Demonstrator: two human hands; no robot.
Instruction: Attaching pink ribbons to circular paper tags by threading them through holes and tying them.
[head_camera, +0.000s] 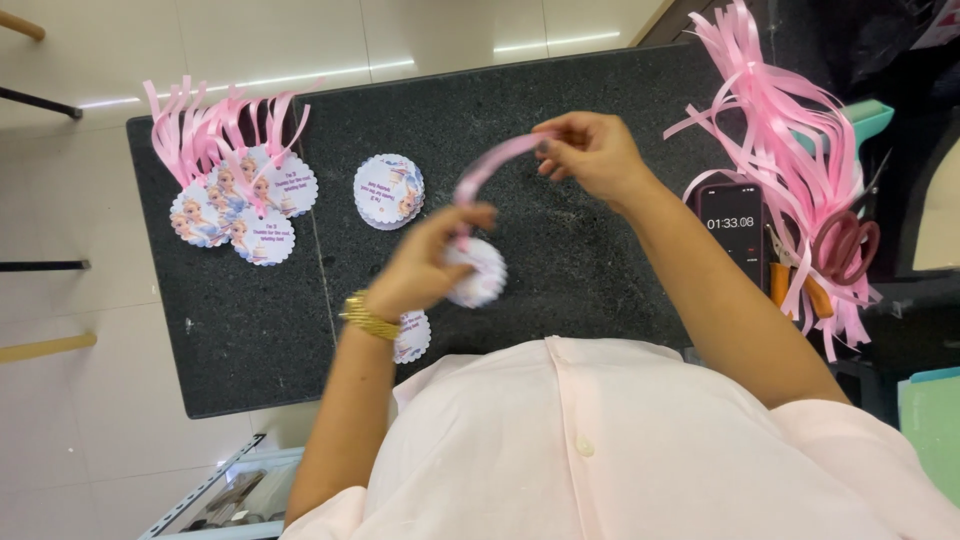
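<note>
My left hand (428, 262) pinches a round scalloped paper tag (480, 272) over the dark stone counter (560, 90). A pink ribbon strip (492, 165) runs up from that tag to my right hand (592, 152), which grips its other end. A gold watch sits on my left wrist. Another round tag (413, 337) lies on the counter under my left forearm.
Several finished tags with pink ribbons (232, 195) lie at the left. A small stack of bare tags (389, 191) sits behind my hands. At right are a bundle of pink ribbon strips (790, 130), a phone showing a timer (730, 225) and scissors (845, 245).
</note>
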